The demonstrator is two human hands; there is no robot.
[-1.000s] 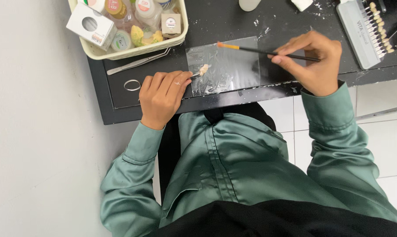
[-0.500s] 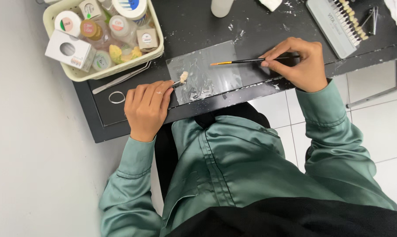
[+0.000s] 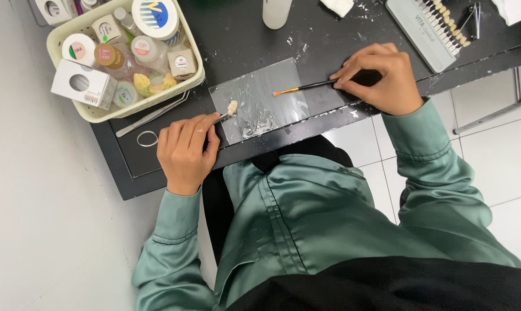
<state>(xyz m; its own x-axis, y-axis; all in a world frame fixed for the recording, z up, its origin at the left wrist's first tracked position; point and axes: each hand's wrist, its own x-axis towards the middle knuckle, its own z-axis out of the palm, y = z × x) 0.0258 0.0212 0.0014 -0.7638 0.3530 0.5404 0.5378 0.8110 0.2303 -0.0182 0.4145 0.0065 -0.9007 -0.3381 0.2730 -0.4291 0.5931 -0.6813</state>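
Clear glass, a smeared slab (image 3: 266, 106), lies near the front edge of my black desk (image 3: 329, 34), close enough that both wrists can rest while I work. My right hand (image 3: 381, 80) is closed on a thin brush (image 3: 306, 87), pinched like a pen far back on the handle, its orange tip low over the slab's middle. My left hand (image 3: 185, 152) grips a slim holder whose end carries a small pale tooth (image 3: 232, 107) at the slab's left edge, kept out front, I judge, so the brush can reach it.

A basket (image 3: 197, 69) of jars stands at the back left, just beside the slab's corner, with tweezers (image 3: 151, 117) and a ring (image 3: 147, 138) lying below it. A shade guide (image 3: 427, 31) lies back right. Open desk remains behind the slab; the front edge is tight.
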